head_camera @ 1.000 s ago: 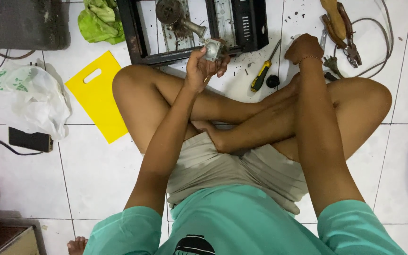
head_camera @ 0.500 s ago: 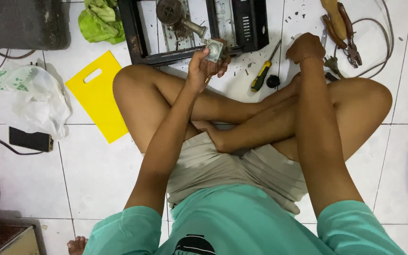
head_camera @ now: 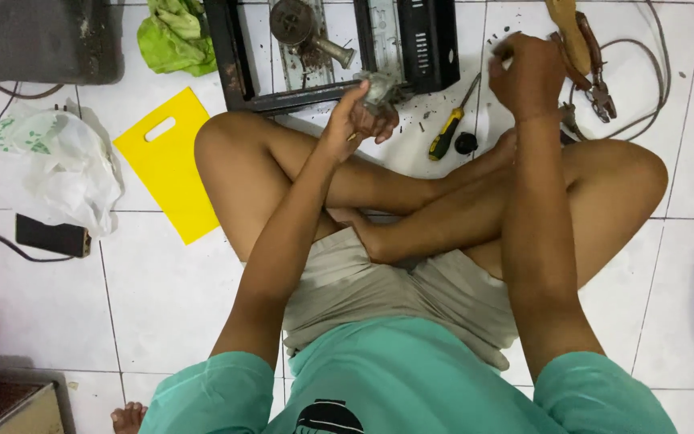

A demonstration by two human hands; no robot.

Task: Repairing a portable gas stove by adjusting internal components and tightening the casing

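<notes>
Now left hand (head_camera: pixel 355 122) grips metal part (head_camera: pixel 379 88); right hand (head_camera: pixel 528 74) fisted.

A person's left hand (head_camera: pixel 355 120) grips a small dull grey cast-metal part (head_camera: pixel 379 87), its surface rough and unpolished. Behind it sits a black painted metal stove frame (head_camera: pixel 431 48), matt and flecked with rust along its lower rail. The floor (head_camera: pixel 162 305) is glossy white ceramic tile, scattered with dark grit near the frame. A screwdriver (head_camera: pixel 450 133) shows a smooth yellow-and-black plastic handle and a bare steel shaft. A flat yellow plastic cutting board (head_camera: pixel 172 165) looks matt; a thin plastic bag (head_camera: pixel 62 165) lies crumpled, translucent white. Green cloth (head_camera: pixel 172 36) is bunched nearby. The shorts (head_camera: pixel 379 281) are beige woven fabric.
</notes>
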